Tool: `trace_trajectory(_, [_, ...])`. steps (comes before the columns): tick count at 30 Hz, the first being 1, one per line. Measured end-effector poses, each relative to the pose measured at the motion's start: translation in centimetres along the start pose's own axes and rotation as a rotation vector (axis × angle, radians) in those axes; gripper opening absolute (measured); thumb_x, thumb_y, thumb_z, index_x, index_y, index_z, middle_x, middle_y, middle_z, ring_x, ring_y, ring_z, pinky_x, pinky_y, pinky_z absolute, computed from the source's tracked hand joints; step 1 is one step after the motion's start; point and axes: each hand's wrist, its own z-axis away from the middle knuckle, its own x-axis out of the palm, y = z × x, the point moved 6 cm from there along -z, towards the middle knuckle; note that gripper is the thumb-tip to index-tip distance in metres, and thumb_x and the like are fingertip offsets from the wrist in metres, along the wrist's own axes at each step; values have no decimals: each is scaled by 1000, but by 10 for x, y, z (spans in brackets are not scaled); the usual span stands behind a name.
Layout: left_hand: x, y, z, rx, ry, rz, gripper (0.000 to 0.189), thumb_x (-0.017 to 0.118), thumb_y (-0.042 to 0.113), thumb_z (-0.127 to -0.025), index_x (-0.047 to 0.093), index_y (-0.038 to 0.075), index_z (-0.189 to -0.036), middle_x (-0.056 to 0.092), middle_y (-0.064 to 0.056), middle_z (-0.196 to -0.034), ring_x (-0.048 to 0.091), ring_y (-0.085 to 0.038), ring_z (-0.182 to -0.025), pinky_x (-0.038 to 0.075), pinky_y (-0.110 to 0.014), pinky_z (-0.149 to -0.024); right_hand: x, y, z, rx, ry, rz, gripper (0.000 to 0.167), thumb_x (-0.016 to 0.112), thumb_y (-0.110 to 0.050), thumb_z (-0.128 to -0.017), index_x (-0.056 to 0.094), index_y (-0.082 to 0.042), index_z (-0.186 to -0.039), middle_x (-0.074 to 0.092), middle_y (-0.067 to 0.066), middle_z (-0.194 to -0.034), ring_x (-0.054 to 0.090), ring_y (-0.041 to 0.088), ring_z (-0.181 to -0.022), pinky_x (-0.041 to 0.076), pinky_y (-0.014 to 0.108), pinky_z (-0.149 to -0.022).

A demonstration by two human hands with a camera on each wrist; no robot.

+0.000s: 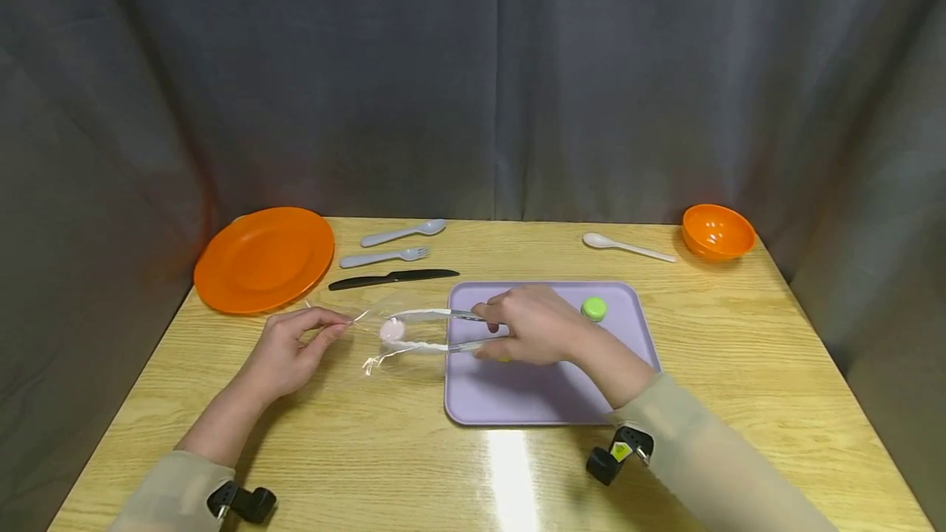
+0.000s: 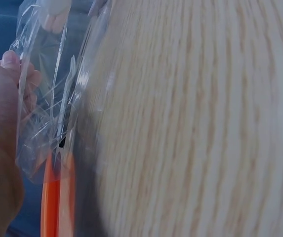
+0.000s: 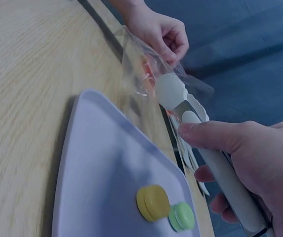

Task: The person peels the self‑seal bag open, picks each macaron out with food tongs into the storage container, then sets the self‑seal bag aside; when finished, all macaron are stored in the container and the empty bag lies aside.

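My left hand pinches the edge of a clear plastic bag between thumb and fingers. With my right hand I hold a pair of tongs whose white scalloped tips reach into the bag. Between those tips is a pale pink macaron, inside the bag. Below and around the right hand lies a lilac tray. On it sit a green macaron and a yellow macaron, the yellow one mostly hidden by the right hand in the head view.
An orange plate lies at the back left. Beside it are a grey spoon, a grey fork and a black knife. Toward the back right are a pale spoon and an orange bowl. Grey curtains surround the table.
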Motion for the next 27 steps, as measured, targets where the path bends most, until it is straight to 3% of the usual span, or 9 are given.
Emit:
trace_trajectory(7, [-1, 0, 2, 9, -5, 2, 27, 81, -12, -87, 80, 10, -102, 79, 4, -101, 75, -16, -92, 53, -12, -86, -13, 11, 24, 47, 23, -13, 30, 83, -47, -91, 70, -23, -101, 66, -16, -86, 48, 5, -60, 44, 28, -55])
trace_trajectory(12, [-2, -1, 2, 4, -7, -5, 27, 81, -12, -86, 80, 11, -101, 79, 4, -101, 75, -15, -93, 53, -12, -85, -22, 20, 46, 75, 53, -10, 37, 85, -46, -89, 75, -21, -114, 68, -14, -87, 48, 4, -61, 43, 27, -56])
trace_trajectory(18, [-2, 1, 1, 2, -20, -2, 26, 82, -11, -86, 80, 9, -102, 79, 2, -101, 75, -15, -94, 53, -12, -86, -33, 32, 78, 84, 111, 28, 40, 88, -48, -86, 76, -22, -113, 68, -16, -85, 42, 0, -57, 40, 27, -55])
trace_trajectory(24, [-3, 0, 2, 5, -28, -11, 26, 81, -12, -86, 80, 8, -103, 79, 0, -100, 75, -16, -93, 53, -11, -85, -46, 46, 116, 118, 142, -4, 52, 89, -44, -86, 79, -11, -124, 70, -15, -90, 40, -2, -56, 37, 24, -51])
trace_trajectory(27, [-3, -1, 2, 4, -28, -17, 25, 81, -12, -86, 79, 7, -103, 79, 1, -100, 75, -16, -92, 53, -11, -84, -54, 52, 135, 123, 175, 5, 45, 89, -42, -86, 79, -13, -119, 63, -21, -85, 40, -4, -58, 36, 22, -51])
